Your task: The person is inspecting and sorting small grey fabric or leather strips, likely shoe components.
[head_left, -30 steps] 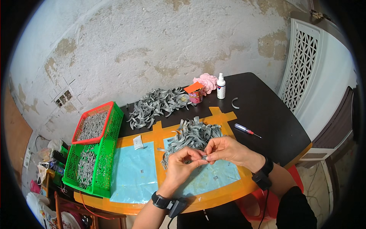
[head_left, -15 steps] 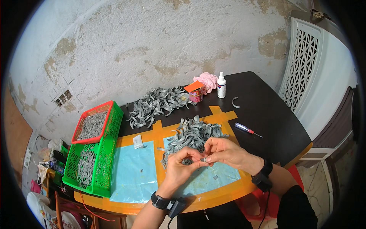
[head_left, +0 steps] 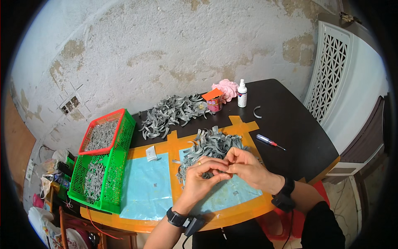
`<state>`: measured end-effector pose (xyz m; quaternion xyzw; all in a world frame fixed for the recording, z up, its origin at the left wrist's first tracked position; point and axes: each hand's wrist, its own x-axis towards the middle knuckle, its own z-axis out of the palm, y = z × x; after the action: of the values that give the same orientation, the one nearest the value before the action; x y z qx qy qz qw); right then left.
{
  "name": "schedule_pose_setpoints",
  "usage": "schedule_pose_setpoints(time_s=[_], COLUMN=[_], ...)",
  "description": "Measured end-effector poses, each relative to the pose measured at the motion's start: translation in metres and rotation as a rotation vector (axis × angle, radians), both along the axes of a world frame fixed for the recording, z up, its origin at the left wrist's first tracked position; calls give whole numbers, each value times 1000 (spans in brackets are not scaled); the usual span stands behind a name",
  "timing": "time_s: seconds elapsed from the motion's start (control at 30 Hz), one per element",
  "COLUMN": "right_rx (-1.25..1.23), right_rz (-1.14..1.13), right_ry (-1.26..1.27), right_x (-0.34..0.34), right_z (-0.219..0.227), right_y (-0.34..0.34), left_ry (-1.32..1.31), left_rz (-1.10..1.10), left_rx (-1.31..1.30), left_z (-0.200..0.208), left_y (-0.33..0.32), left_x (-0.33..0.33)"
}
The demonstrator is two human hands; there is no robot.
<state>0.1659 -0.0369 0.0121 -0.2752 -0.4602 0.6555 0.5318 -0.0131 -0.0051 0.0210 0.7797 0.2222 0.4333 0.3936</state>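
Surface: a dark table (head_left: 290, 124) is seen against a flaking plastered wall (head_left: 174, 45); its near part is covered by two pale blue sheets (head_left: 145, 186) edged with orange tape (head_left: 176, 166).
Room: a white lattice panel (head_left: 327, 79) is stood at the right; bags and clutter are piled on the floor at the left.
Baskets: a red basket (head_left: 103, 135) of grey parts is set on the far end of a green basket (head_left: 103, 178), in which more grey parts are held.
Piles: one heap of grey curved strips (head_left: 172, 114) is laid on the dark top; a second heap (head_left: 213, 143) is spread just beyond the hands.
Other items: a white bottle (head_left: 242, 93), a pink cloth (head_left: 227, 88), a small pot with an orange lid (head_left: 214, 101), a lone grey strip (head_left: 257, 112) and a small screwdriver (head_left: 269, 142) are placed well apart on the dark part.
Left hand (head_left: 201, 176): the fingers are curled and pressed together, thumb against fingertips, around a small grey piece (head_left: 227, 170).
Right hand (head_left: 246, 166): the fingertips are pinched on the same piece from the other side.
Piece position: it is held between the two sets of fingertips, above the right blue sheet and just in front of the near heap; its shape cannot be told.
Change: the hands have been kept joined at the same spot since half a second ago, with only slight finger shifts; nothing on the table has been moved.
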Motion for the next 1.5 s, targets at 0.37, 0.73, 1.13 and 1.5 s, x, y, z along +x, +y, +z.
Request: schedule_pose_setpoints(time_s=[0.37,0.73,1.13,1.5], right_rx=[91,113,159,266], right_rz=[162,211,143,-14], right_ry=[52,91,-82,-218], right_x=[9,8,13,9], right_z=[4,1,3,3], right_y=[2,4,5,5], left_ry=[-35,-87,-276,-230], left_rz=[57,-37,-80,12], left_rx=[-126,-231,-542,-512], left_z=[4,3,2,1], left_y=[-2,-2,-3,-3], left_x=[-5,-7,-5,-7])
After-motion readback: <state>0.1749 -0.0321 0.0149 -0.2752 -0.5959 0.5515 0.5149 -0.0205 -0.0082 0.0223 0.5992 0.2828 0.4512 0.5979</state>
